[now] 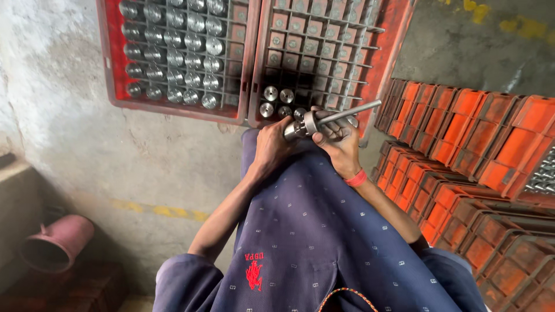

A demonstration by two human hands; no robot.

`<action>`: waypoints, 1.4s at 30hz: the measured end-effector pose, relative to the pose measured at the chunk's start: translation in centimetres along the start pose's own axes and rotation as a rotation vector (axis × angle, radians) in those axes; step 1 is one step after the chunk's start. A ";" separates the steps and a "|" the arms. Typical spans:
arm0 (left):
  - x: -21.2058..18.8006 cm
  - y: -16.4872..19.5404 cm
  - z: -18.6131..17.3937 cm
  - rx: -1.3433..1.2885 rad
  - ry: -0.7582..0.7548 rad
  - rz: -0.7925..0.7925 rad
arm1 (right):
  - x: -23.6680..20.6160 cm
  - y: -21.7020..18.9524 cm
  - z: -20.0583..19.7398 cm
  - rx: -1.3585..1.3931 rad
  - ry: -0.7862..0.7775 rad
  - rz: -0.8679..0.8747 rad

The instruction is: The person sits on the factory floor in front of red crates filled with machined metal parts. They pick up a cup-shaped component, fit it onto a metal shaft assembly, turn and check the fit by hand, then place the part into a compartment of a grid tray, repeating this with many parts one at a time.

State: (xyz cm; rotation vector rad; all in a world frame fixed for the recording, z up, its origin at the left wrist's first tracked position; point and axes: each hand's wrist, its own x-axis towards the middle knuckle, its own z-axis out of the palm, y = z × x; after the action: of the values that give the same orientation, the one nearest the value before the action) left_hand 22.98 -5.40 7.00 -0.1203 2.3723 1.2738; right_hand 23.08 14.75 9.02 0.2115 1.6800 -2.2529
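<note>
Right in the middle, a long grey metal shaft with a collar near one end (332,117) is held level above the person's lap, its thin rod pointing up and to the right over the edge of a crate. The left hand (272,144) is closed around the thick, knobbed end of the shaft, fingers wrapped tight. The right hand (341,141) is curled under and around the collar, gripping the same piece from the other side; a red band (356,178) sits on that wrist. Both forearms come up across the dark blue patterned garment (312,242) covering the lap.

Just beyond the hands lies a red plastic crate with a grid of compartments (399,34), mostly showing bare cells; a few round shiny metal parts (277,101) stand in the cells nearest the hands, touching distance from the shaft's thick end. Beside it to the left, a second red plastic crate (110,63) is packed with rows of upright polished metal cylinders (173,52), filling most of its cells.

Off to the right, stacks of orange plastic crates (480,167) stand tilted in rows. Everything rests on a dusty grey concrete floor (115,150), crossed by a faded yellow line (159,211). Down at lower left, a pink jug lying on its side (58,242) shows its dark open mouth.
</note>
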 end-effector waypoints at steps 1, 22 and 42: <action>-0.1 0.4 0.3 0.019 -0.012 0.021 | -0.2 -0.4 -0.1 -0.034 -0.023 -0.003; 3.3 -1.3 0.6 0.214 0.099 0.460 | -0.7 5.7 -11.0 0.256 0.335 -0.085; 6.4 -11.5 -12.9 0.515 0.286 -0.120 | -0.5 6.9 -3.1 0.173 0.388 0.039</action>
State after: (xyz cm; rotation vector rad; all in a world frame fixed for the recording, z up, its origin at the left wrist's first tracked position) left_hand 16.05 -21.60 1.63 -0.2943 2.8065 0.5904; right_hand 25.63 16.06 2.04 0.7590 1.6324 -2.4441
